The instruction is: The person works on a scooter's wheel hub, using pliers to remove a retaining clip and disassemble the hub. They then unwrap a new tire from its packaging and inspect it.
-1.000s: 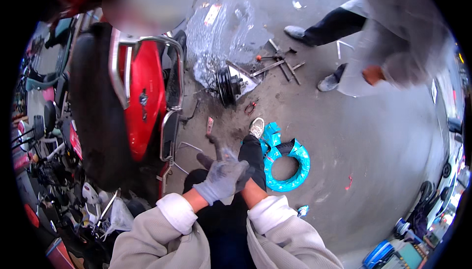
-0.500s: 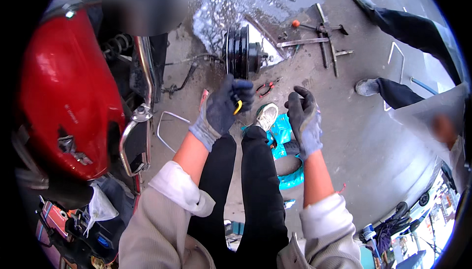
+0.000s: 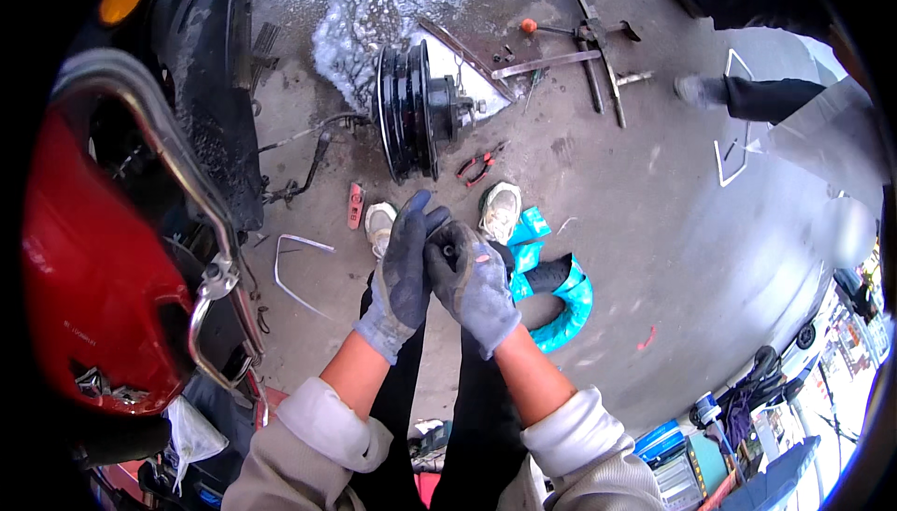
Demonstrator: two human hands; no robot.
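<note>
Both of my hands wear dark-palmed grey work gloves and meet in front of my legs. My left hand has its fingers stretched upward, its inner side against the right. My right hand has curled fingers, with a small dark round shape among them that I cannot make out. Whatever lies between the palms is hidden. Beyond them a black wheel rim with a hub and axle stands on the ground. Pliers with red-and-black handles lie close to it, and a small red packet lies left of my shoes.
A tyre partly wrapped in teal film lies right of my feet. Farther off is a metal bar tool with an orange knob. A red motorcycle fills the left side. Another person's legs are at the right; wet foam covers ground behind the rim.
My hands were apart and have come together; the right moved left. The yellow piece in my left hand no longer shows. The view has shifted, and the person at the right has moved a foot.
</note>
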